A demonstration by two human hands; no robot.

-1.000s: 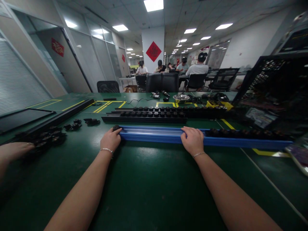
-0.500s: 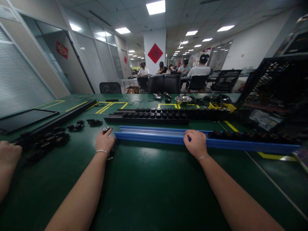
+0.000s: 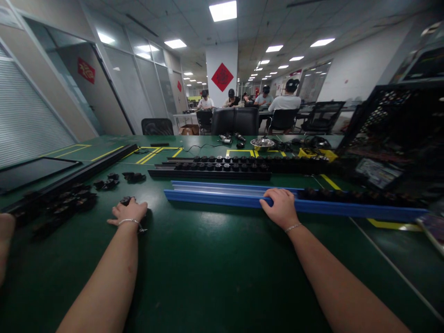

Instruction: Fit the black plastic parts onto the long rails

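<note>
My left hand [image 3: 129, 213] is low over the green table, left of the blue rail's end. A small black part [image 3: 126, 200] shows at its fingertips. The outer fingers are spread; the thumb and finger grip on the part is partly hidden. My right hand [image 3: 280, 206] grips the long blue channel rail [image 3: 215, 199] near its middle, thumb on the near wall and fingers over the channel. Several black round parts [image 3: 333, 194] sit in a row in the rail's right half, while its left half shows bare channel.
Loose black parts [image 3: 74, 200] lie piled at the left, beside a long black rail [image 3: 90, 169]. Another person's hand [image 3: 5, 240] is at the left edge. Behind the blue rail stand black rails with rollers [image 3: 208, 171], a metal bowl [image 3: 262, 144] and a yellow tray [image 3: 321, 155].
My left hand has moved left, away from the blue rail's end, and its outer fingers have spread. My right hand stays on the rail. The other person's hand has drawn further out of view.
</note>
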